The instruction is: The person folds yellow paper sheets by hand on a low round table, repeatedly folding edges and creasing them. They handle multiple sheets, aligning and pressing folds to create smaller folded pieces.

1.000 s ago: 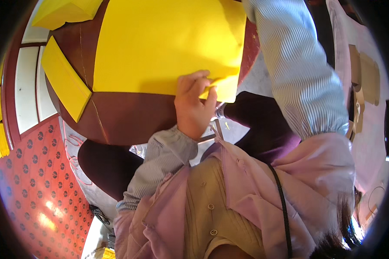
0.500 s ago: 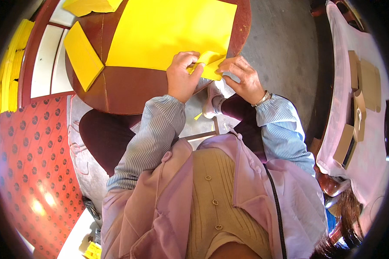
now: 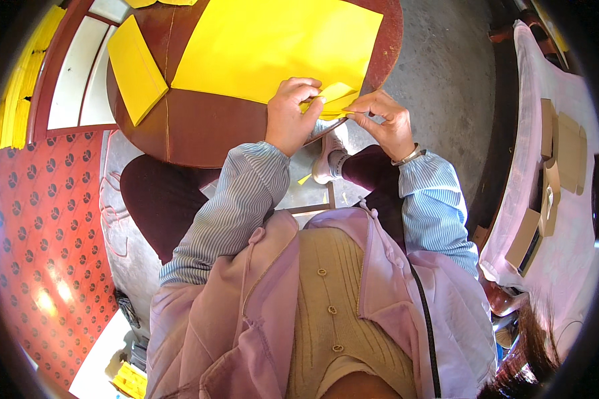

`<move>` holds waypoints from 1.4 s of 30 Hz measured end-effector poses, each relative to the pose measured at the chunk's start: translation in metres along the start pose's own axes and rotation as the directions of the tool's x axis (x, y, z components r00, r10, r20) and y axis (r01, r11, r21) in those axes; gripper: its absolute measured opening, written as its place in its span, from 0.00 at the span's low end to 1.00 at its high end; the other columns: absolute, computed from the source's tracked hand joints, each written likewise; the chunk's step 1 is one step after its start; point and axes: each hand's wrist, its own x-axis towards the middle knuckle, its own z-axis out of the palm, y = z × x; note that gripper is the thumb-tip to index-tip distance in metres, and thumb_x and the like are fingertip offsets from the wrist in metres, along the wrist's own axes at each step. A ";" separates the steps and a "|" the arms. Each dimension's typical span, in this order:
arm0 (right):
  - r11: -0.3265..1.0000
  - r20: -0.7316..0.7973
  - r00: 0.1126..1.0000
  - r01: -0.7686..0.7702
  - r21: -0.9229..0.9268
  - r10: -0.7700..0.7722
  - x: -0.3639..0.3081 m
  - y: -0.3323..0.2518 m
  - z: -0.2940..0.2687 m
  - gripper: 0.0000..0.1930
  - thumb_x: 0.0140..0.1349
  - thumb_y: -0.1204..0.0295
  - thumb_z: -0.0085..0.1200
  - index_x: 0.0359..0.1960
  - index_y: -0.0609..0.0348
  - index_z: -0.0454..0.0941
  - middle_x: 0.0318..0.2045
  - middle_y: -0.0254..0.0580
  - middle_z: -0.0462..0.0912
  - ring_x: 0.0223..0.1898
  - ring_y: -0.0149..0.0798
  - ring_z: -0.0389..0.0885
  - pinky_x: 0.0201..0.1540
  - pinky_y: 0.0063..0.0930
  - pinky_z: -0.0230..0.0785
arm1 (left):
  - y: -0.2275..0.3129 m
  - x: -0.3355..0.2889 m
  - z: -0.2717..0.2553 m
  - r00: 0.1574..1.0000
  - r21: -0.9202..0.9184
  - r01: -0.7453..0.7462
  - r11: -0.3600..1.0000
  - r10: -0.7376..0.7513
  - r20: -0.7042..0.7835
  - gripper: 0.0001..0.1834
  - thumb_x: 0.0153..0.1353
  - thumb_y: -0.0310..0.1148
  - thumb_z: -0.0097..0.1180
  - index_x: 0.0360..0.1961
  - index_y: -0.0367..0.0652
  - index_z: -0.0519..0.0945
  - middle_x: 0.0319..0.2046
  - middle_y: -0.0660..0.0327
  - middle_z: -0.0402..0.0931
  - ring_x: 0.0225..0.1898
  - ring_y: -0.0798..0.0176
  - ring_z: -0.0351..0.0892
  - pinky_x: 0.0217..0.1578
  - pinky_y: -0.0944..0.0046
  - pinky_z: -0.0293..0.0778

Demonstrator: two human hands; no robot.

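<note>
Over the near edge of a brown round-edged table, a small folded piece of yellow paper is between my two hands. My left hand grips its left part between thumb and curled fingers. On its lower right corner, my right hand pinches with thumb and forefinger. One flap of the paper stands raised; my fingers partly cover the folds. Just beyond lies a large flat yellow sheet, and whether it is one sheet or a pile I cannot tell.
A narrow yellow paper stack lies at the table's left. More yellow bundles stand far left. At right, open cardboard boxes rest on a pink-covered table. A yellow scrap is on the floor.
The folded paper looks flatter and its flap has shifted. My right hand has turned from spread fingers over it to a pinch at its corner. The whole view has shifted slightly.
</note>
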 end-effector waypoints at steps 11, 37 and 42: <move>0.983 -0.045 0.987 -0.151 0.100 0.156 0.000 0.006 0.005 0.07 0.59 0.75 0.74 0.39 0.56 0.91 0.36 0.34 0.89 0.36 0.30 0.85 0.38 0.26 0.74 | -0.002 -0.002 -0.004 0.998 0.062 -0.006 0.998 0.001 0.066 0.09 0.62 0.30 0.68 0.41 0.39 0.90 0.51 0.57 0.86 0.53 0.56 0.86 0.56 0.60 0.79; 0.975 0.009 0.983 -0.181 0.129 0.181 0.004 0.007 0.000 0.07 0.58 0.75 0.74 0.38 0.59 0.91 0.34 0.34 0.88 0.33 0.27 0.83 0.37 0.23 0.75 | -0.002 -0.001 -0.008 0.995 0.043 -0.016 0.999 0.012 0.100 0.08 0.63 0.28 0.65 0.42 0.39 0.90 0.52 0.56 0.85 0.54 0.56 0.85 0.56 0.60 0.79; 0.976 0.011 0.983 -0.183 0.115 0.183 0.004 0.006 0.000 0.07 0.59 0.75 0.74 0.38 0.58 0.91 0.34 0.33 0.88 0.33 0.27 0.82 0.37 0.23 0.75 | -0.002 -0.001 -0.009 0.993 0.046 -0.028 0.999 0.022 0.116 0.08 0.64 0.28 0.65 0.42 0.38 0.90 0.53 0.55 0.84 0.54 0.55 0.85 0.56 0.60 0.79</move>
